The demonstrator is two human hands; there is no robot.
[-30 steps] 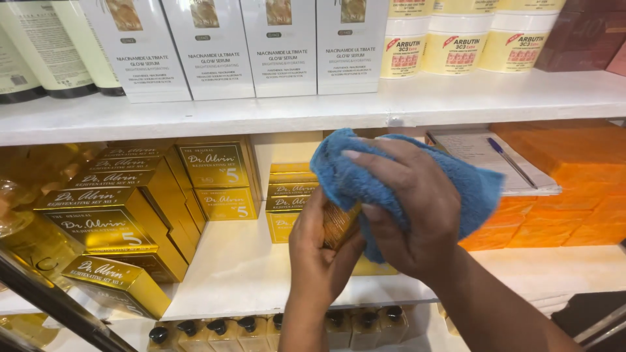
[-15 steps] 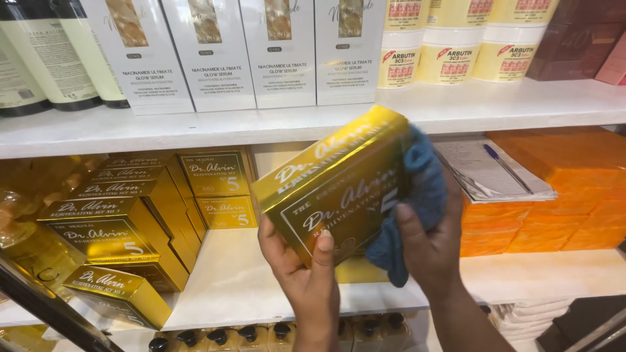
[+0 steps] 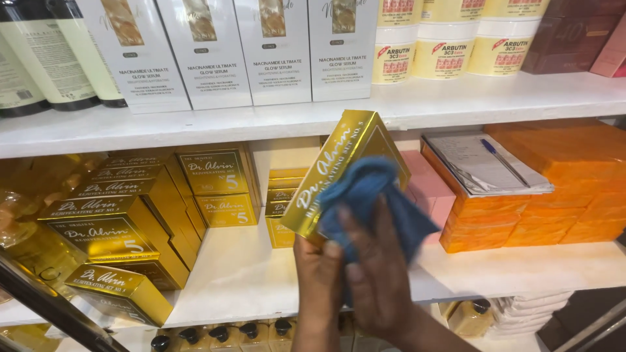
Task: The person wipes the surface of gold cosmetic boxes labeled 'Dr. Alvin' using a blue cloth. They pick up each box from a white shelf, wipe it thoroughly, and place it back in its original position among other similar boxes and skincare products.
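White shop shelves (image 3: 456, 104) are filling the view, stacked with boxed and bottled goods on several levels. In front of the middle shelf, the left hand (image 3: 317, 270) is gripping the lower end of a shiny gold box (image 3: 339, 163), fingers wrapped around it, and is holding it tilted so that its upper end is leaning up and to the right, toward the edge of the top shelf. The right hand (image 3: 378, 274) is closing on a blue cloth (image 3: 372, 202) and is pressing it against the box's right face; the cloth is bunching up and covering much of that side. Both hands are sitting close together, the right partly overlapping the left.

Behind the box, a short stack of small gold boxes (image 3: 283, 208) is standing on the middle shelf, and pink boxes (image 3: 427, 189) are lying just to the right. Further right, orange boxes (image 3: 554, 182) are piling up, with a sheaf of paper (image 3: 482, 166) and a blue pen (image 3: 502, 160) lying on top of them. To the left, more gold boxes (image 3: 130, 215) are stacking in rows. Above, tall white cartons (image 3: 248, 45) are lining the top shelf beside cream jars (image 3: 450, 52) and dark bottles (image 3: 39, 58). Below, black-capped bottles (image 3: 228, 332) are showing at the bottom edge.
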